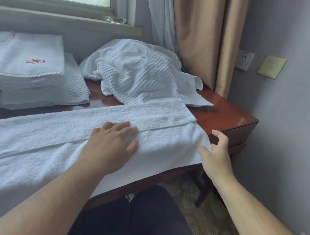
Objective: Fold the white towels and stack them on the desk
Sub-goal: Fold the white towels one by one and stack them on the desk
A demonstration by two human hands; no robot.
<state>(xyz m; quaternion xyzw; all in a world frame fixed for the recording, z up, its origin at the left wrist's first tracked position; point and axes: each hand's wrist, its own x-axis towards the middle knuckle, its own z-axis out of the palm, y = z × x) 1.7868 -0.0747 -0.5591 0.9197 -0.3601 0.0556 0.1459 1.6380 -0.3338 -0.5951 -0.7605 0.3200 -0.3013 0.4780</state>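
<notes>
towel in front (40, 156): white, fluffy
bumpy towel (146, 80): white, little squares like a waffle
towel stack (30, 72): white, with a red mark on top
desk (226, 118): shiny red-brown
curtain (208, 27): light tan
wall (293, 123): soft grey-purple

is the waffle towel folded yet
No, the waffle towel lies crumpled in a heap on the desk, beside the folded stack.
</notes>
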